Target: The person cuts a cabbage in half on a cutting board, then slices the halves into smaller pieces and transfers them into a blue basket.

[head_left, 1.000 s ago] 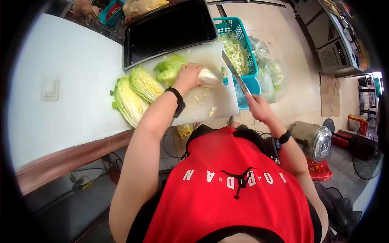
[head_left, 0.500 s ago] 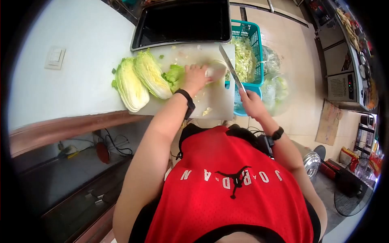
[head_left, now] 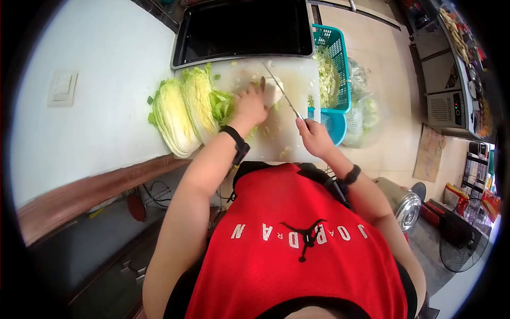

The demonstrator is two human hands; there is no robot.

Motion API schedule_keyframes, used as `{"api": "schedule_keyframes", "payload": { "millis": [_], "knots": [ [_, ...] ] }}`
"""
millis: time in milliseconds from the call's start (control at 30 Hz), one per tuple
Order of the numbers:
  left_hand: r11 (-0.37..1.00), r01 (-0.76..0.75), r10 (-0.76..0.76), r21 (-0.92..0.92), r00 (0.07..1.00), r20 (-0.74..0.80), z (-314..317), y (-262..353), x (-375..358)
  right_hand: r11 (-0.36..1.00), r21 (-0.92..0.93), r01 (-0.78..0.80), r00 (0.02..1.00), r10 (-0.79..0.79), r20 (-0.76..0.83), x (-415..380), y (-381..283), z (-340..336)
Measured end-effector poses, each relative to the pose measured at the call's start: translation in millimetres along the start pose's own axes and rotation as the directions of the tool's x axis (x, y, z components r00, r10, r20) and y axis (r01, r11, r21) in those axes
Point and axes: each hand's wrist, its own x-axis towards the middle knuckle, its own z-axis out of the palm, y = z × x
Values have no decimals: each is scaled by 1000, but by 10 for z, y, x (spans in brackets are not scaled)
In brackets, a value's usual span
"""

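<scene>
My right hand (head_left: 317, 139) is closed round the handle of a kitchen knife (head_left: 287, 98). The long blade slants away to the upper left, at the white stem end of a napa cabbage piece (head_left: 273, 91). My left hand (head_left: 251, 108) lies over that piece with its fingers bent, gripping it against the white cutting board (head_left: 265, 151). Green leaves (head_left: 221, 106) show on the left side of this hand. Further left, two napa cabbage halves rest side by side: an outer half (head_left: 175, 119) and an inner half (head_left: 200, 103).
A black tray (head_left: 241, 32) stands beyond the board. To the right, a teal basket (head_left: 348, 87) holds shredded cabbage (head_left: 328, 80), with a blue basin (head_left: 334, 127) below it. Plastic bags (head_left: 366, 114) lie beside them. A white wall (head_left: 106, 122) borders the left.
The knife has moved left from the board's right edge to the cabbage piece, its tip swinging left. My left hand and the stem end have shifted slightly left.
</scene>
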Motion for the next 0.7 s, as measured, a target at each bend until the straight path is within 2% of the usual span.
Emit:
{"api": "schedule_keyframes", "payload": {
  "millis": [33,67,133,167,233,333,500,567,700],
  "knots": [
    [1000,-19,20,12,997,-78,35,52,-10,1000,-18,2,1000,-3,-14,-2,-46,42],
    [1000,-24,25,6,997,-71,87,76,18,1000,-6,-6,1000,6,-18,-5,-89,74],
    [991,22,-42,-130,988,-149,281,85,126,999,-36,-29,999,27,-33,-2,-119,155],
    [990,18,-38,-137,989,-144,368,66,151,997,-63,-40,998,37,-51,-4,-125,179],
    [976,8,-59,-216,971,-232,441,28,195,995,-84,-45,998,40,-58,-24,-121,202],
    [975,-8,-61,-224,952,-300,486,-6,206,991,-122,-49,997,42,-61,-78,-175,198],
    [971,22,-91,-239,955,-281,405,8,179,980,-199,9,998,-21,-56,-87,-152,196],
    [969,37,-102,-246,961,-256,399,29,173,956,-290,37,996,-59,-69,-81,-163,194],
    [972,22,-95,-235,948,-303,490,3,180,944,-323,71,994,-93,-53,-141,-88,195]
  ]
}}
